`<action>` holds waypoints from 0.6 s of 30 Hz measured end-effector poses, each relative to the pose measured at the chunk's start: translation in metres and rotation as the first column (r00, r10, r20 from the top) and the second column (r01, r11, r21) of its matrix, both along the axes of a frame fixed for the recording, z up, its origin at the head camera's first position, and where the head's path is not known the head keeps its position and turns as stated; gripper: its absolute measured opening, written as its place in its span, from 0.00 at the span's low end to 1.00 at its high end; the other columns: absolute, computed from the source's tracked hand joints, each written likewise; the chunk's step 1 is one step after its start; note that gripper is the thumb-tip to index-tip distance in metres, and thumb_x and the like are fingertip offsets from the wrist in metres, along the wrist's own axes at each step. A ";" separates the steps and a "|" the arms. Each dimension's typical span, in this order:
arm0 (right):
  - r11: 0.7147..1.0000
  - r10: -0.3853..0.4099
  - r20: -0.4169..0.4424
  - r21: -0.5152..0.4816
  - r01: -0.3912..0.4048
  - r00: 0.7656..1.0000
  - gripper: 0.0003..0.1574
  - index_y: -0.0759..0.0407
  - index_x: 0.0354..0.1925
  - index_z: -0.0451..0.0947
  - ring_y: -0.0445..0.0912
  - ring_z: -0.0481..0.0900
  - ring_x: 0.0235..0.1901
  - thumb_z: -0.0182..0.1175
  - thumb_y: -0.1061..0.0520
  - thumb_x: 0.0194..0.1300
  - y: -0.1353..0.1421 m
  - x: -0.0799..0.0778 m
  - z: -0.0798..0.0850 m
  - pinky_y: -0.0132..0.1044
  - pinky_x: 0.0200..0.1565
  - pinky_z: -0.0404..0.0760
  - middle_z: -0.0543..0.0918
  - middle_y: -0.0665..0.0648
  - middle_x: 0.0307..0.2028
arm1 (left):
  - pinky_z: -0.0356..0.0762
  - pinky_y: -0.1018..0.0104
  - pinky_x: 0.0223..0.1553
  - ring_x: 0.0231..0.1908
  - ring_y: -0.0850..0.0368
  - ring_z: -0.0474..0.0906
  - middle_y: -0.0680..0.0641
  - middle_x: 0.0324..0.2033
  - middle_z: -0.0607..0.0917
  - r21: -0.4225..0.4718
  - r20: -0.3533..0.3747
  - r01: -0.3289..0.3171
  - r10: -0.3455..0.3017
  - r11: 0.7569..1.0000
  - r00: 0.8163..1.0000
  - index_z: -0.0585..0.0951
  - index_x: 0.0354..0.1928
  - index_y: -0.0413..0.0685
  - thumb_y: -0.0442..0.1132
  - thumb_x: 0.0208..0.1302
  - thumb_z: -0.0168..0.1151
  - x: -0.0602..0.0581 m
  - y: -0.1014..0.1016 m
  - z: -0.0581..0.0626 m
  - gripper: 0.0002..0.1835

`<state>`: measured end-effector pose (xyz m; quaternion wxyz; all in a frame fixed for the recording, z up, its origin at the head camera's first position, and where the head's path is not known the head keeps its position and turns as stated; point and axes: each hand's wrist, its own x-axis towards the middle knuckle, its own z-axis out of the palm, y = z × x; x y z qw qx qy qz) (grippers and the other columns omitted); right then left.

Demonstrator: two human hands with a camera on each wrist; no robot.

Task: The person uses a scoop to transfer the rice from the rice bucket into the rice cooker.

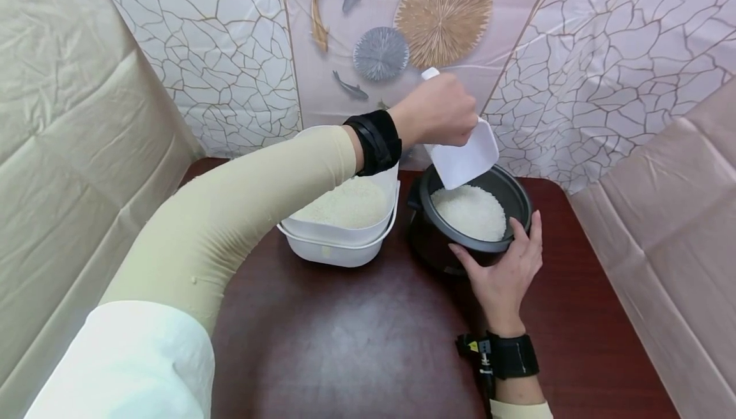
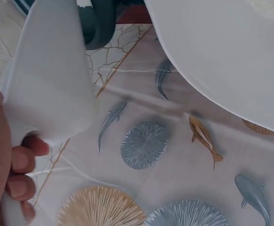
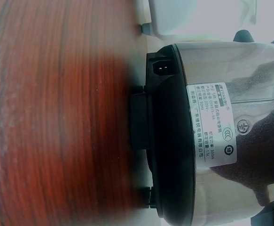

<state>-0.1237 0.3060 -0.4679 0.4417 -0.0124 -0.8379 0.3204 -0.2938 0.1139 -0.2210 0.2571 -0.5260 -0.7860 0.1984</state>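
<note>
My left hand grips the handle of a white scoop, which is tilted down over the rice cooker. The same scoop fills the upper left of the left wrist view, fingers curled round its handle. White rice lies heaped inside the cooker's dark pot. Against the cooker's near right side is my right hand, thumb in front and fingers at the rim, holding it. In the right wrist view the cooker's shiny side bears a printed label; the hand itself is out of that view.
Left of the cooker stands a white bin with rice in it, partly behind my left forearm. Both stand toward the back of a dark red wooden table. Patterned cloth hangs behind, with beige cloth at the sides.
</note>
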 end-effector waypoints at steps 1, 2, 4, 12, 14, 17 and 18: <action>1.000 -0.002 0.000 0.001 0.002 1.000 0.73 0.63 0.70 0.69 0.56 0.54 0.80 0.73 0.15 0.44 0.000 0.000 0.000 0.74 0.68 0.53 0.55 0.56 0.82 | 0.53 0.61 0.24 0.24 0.56 0.57 0.52 0.24 0.76 -0.005 -0.020 0.018 -0.019 1.000 1.000 0.74 0.23 0.52 0.39 0.74 0.43 0.001 0.001 -0.001 0.18; 1.000 -0.003 0.000 0.002 0.003 1.000 0.73 0.63 0.70 0.69 0.56 0.54 0.80 0.73 0.15 0.44 0.000 0.000 0.000 0.74 0.68 0.53 0.55 0.56 0.82 | 0.52 0.61 0.24 0.24 0.56 0.56 0.52 0.23 0.74 -0.012 -0.041 0.037 -0.038 0.999 0.998 0.73 0.23 0.52 0.38 0.74 0.43 0.001 0.001 -0.001 0.18; 1.000 -0.005 -0.002 0.004 0.005 1.000 0.72 0.63 0.70 0.69 0.56 0.54 0.80 0.73 0.15 0.44 -0.001 0.000 0.001 0.74 0.68 0.53 0.56 0.57 0.82 | 0.51 0.61 0.24 0.24 0.57 0.54 0.53 0.21 0.70 -0.040 -0.094 0.081 -0.084 0.996 0.992 0.71 0.22 0.52 0.36 0.73 0.42 0.003 0.001 -0.003 0.18; 1.000 -0.008 -0.004 0.011 0.008 1.000 0.72 0.63 0.70 0.69 0.56 0.54 0.80 0.73 0.15 0.45 -0.001 0.000 0.001 0.74 0.68 0.53 0.56 0.57 0.82 | 0.52 0.60 0.29 0.22 0.57 0.55 0.53 0.18 0.57 -0.061 -0.209 0.213 -0.221 0.975 0.953 0.70 0.25 0.48 0.27 0.69 0.38 0.004 -0.005 -0.013 0.16; 1.000 -0.007 -0.002 0.010 0.007 1.000 0.73 0.63 0.70 0.69 0.55 0.54 0.80 0.73 0.15 0.45 -0.001 0.000 0.001 0.74 0.68 0.53 0.56 0.57 0.82 | 0.52 0.60 0.30 0.21 0.57 0.55 0.54 0.17 0.56 -0.051 -0.226 0.231 -0.237 0.971 0.945 0.71 0.26 0.48 0.26 0.69 0.38 0.004 -0.006 -0.015 0.16; 1.000 -0.009 -0.002 0.010 0.009 1.000 0.73 0.63 0.70 0.69 0.55 0.54 0.80 0.73 0.15 0.45 -0.001 0.000 0.001 0.75 0.68 0.53 0.55 0.57 0.82 | 0.52 0.59 0.31 0.21 0.56 0.57 0.53 0.17 0.56 -0.035 -0.247 0.251 -0.252 0.967 0.936 0.73 0.28 0.47 0.26 0.71 0.38 0.004 -0.007 -0.016 0.17; 1.000 -0.009 0.000 0.010 0.009 1.000 0.73 0.63 0.70 0.69 0.55 0.54 0.80 0.73 0.15 0.45 -0.002 0.000 0.001 0.75 0.68 0.53 0.55 0.56 0.82 | 0.52 0.59 0.31 0.21 0.56 0.58 0.53 0.17 0.57 -0.031 -0.246 0.252 -0.252 0.967 0.936 0.74 0.28 0.47 0.26 0.71 0.38 0.004 -0.007 -0.016 0.18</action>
